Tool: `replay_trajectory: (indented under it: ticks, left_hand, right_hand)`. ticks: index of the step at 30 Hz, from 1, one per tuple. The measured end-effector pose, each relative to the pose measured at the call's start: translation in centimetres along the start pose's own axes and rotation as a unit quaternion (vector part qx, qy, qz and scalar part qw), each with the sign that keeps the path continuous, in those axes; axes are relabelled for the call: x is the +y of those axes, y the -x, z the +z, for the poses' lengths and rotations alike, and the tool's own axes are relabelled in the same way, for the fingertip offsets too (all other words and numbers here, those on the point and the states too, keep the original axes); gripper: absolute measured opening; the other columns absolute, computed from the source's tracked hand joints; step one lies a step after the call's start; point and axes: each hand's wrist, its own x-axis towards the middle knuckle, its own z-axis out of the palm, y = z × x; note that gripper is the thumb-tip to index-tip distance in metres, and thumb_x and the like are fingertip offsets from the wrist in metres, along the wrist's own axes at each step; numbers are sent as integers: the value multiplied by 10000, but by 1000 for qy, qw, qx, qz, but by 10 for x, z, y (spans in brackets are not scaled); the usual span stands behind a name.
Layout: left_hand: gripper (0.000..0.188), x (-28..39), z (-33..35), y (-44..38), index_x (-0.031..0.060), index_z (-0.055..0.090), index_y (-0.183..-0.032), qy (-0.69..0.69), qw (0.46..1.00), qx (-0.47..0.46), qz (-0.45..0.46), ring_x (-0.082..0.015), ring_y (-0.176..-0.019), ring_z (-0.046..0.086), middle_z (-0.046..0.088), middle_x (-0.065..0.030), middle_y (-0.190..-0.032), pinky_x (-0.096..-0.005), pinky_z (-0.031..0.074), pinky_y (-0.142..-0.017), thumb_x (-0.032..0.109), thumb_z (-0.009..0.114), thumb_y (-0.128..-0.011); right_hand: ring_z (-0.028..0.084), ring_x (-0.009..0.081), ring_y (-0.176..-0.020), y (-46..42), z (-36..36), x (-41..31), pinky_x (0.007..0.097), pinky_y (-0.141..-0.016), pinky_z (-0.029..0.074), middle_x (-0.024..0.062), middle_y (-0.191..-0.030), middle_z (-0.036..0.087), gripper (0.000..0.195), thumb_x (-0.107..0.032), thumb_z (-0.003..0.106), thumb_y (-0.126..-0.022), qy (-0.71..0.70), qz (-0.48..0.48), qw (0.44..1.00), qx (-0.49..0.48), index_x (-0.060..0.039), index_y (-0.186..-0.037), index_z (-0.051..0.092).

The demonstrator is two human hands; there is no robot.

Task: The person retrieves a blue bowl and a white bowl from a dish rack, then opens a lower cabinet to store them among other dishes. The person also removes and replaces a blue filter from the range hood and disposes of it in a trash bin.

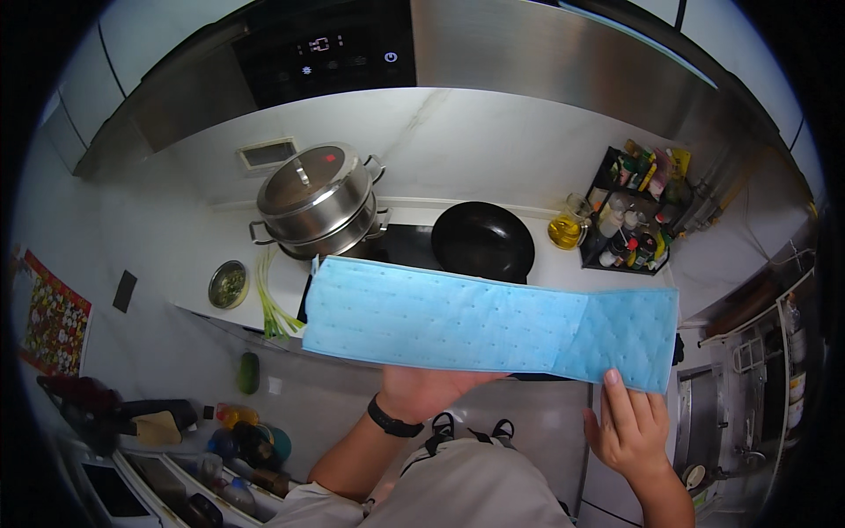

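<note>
A long light-blue quilted cloth strip (pixel 449 317) stretches across the view in front of the stove. My left hand (pixel 429 389) is under its middle, palm up, with the fingers hidden beneath the cloth; a black band circles that wrist. At the strip's right end, my right hand (pixel 630 416) has its index fingertip on the lower edge, the other fingers partly behind it. Beyond the cloth, a black wok (pixel 483 241) sits on the black cooktop (pixel 412 244), whose front part the cloth covers. A lidded two-tier steel steamer pot (pixel 317 198) stands to the wok's left.
Green onions (pixel 267 297) and a metal bowl of chopped greens (pixel 228 284) lie on the counter's left. A glass oil jug (pixel 568 224) stands beside a black rack (pixel 624 264) of bottles at right. The range hood (pixel 502 53) hangs above; a sink (pixel 700 416) is far right.
</note>
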Motion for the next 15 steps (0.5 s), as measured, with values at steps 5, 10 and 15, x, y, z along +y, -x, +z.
replay_trajectory:
  ticks: [5, 10, 15]
  left_hand:
    - [907, -9, 6, 2, 67, 287, -1570, -37, 999, 10, -8, -375, -1437, 390, 346, -172, -1599, -578, 341, -1146, 721, 389, -951]
    - [881, -31, -8, 15, 74, 294, -1567, -76, 997, 24, 13, -383, -1429, 397, 347, -175, -1596, -559, 354, -1147, 702, 390, -955]
    - [881, -36, -8, 28, 89, 319, -1557, -100, 993, 60, -3, -333, -1384, 467, 432, -143, -1544, -505, 401, -1124, 724, 350, -946]
  right_hand:
    - [674, 265, -1012, -14, -4, -18, 436, -912, 517, 65, -1247, 664, 159, -197, 699, -829, -37, -27, 998, 44, -58, -887, 748]
    - [668, 264, -1047, -49, 7, -49, 476, -984, 499, 38, -1068, 655, 159, -234, 736, -800, -195, -73, 973, 97, -87, -823, 683]
    - [658, 295, -1052, -75, 26, -72, 531, -1018, 491, 101, -964, 605, 248, -239, 761, -772, -352, -61, 930, 82, -86, -739, 569]
